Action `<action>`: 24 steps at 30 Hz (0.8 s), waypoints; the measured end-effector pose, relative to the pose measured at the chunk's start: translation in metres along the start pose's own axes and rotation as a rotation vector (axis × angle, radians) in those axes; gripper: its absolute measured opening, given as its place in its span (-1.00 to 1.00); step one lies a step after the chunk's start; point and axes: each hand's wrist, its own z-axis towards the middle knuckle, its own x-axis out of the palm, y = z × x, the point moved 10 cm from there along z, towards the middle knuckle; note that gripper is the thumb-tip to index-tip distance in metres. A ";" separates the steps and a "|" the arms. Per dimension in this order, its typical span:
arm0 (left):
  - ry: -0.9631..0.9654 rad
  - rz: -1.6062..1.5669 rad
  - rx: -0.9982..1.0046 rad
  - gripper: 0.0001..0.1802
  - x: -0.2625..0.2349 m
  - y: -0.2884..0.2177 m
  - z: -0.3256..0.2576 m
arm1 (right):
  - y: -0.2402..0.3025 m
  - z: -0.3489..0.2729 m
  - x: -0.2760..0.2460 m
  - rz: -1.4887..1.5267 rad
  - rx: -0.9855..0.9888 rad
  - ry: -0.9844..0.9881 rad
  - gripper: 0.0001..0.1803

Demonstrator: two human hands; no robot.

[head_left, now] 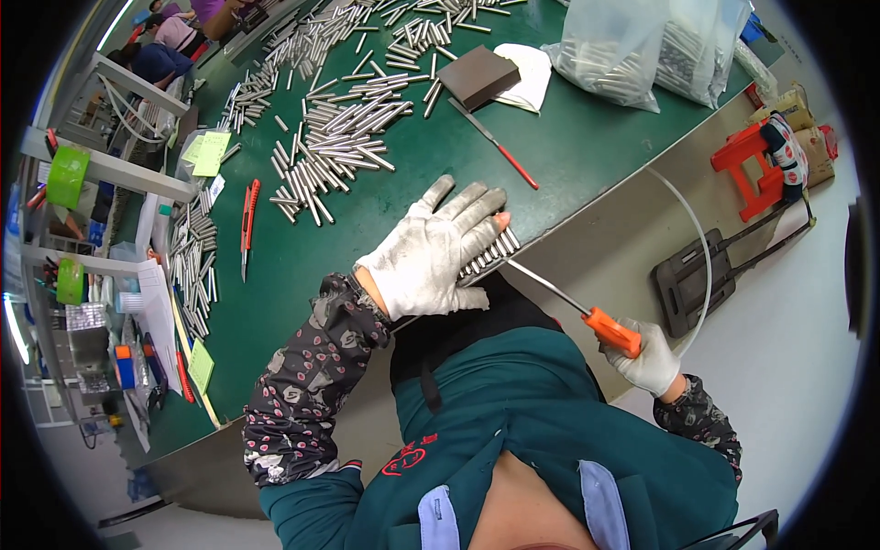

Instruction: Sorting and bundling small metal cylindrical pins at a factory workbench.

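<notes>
Gripping an orange-handled tool (587,316) in the closed right hand (649,359), its thin blade reaching the table edge. Pressing a row of metal rods (490,254) there under the flat, spread left hand (433,252). Lying farther back: loose rods (335,137), then clear bags (642,46) holding more rods.

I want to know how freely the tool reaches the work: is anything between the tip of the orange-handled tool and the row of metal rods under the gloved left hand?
Nothing visible. The orange-handled tool, held in the right hand, runs straight to the row of metal rods at the table edge. The left hand covers the rods from above, leaving their near ends exposed.
</notes>
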 end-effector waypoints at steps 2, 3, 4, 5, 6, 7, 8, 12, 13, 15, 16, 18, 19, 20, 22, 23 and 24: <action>0.006 0.001 0.002 0.01 0.001 0.001 0.000 | 0.003 0.001 0.001 -0.069 -0.020 0.028 -0.85; 0.012 0.003 0.003 0.01 0.001 0.001 0.000 | 0.005 0.001 0.003 -0.139 -0.041 0.057 -0.86; 0.011 0.003 0.002 0.01 0.001 0.000 0.000 | 0.002 0.001 0.003 -0.140 -0.042 0.058 -0.86; 0.011 0.010 0.001 0.02 0.000 -0.001 -0.001 | -0.004 0.000 0.005 -0.133 -0.043 0.064 -0.87; 0.010 0.017 -0.001 0.03 -0.001 -0.002 -0.001 | -0.007 -0.001 0.007 -0.126 -0.045 0.069 -0.89; 0.009 0.020 -0.001 0.03 0.000 -0.001 -0.001 | -0.004 0.000 0.006 -0.127 -0.048 0.068 -0.89; -0.005 -0.001 -0.011 0.04 0.000 0.001 -0.002 | 0.001 0.001 0.005 -0.107 -0.055 0.064 -0.89; -0.235 0.075 -0.263 0.10 -0.020 0.013 -0.006 | 0.011 0.005 -0.003 -0.061 -0.119 -0.012 -0.91; -0.227 0.074 -0.356 0.06 -0.023 0.018 -0.008 | 0.011 0.005 -0.004 -0.061 -0.121 -0.010 -0.91; -0.204 0.100 -0.396 0.01 -0.023 0.016 -0.008 | 0.004 0.005 -0.002 -0.072 -0.067 0.044 -0.88; -0.180 0.124 -0.432 -0.04 -0.021 0.018 -0.008 | 0.004 0.005 -0.001 -0.073 -0.068 0.044 -0.88; -0.188 0.124 -0.436 -0.11 -0.018 0.015 -0.005 | 0.007 0.006 -0.001 -0.008 -0.103 0.016 -0.92; -0.201 0.133 -0.446 -0.12 -0.017 0.015 -0.006 | 0.010 0.006 0.000 -0.010 -0.106 0.014 -0.92; -0.214 0.141 -0.456 -0.14 -0.018 0.015 -0.007 | 0.012 0.005 0.001 -0.007 -0.103 0.013 -0.91; -0.211 0.146 -0.471 -0.14 -0.019 0.015 -0.007 | 0.013 0.005 0.001 -0.001 -0.100 0.012 -0.91; -0.205 0.149 -0.488 -0.15 -0.019 0.017 -0.006 | 0.013 0.005 0.002 -0.006 -0.107 0.015 -0.91; -0.204 0.150 -0.488 -0.15 -0.018 0.017 -0.006 | 0.013 0.006 0.002 -0.012 -0.114 0.018 -0.91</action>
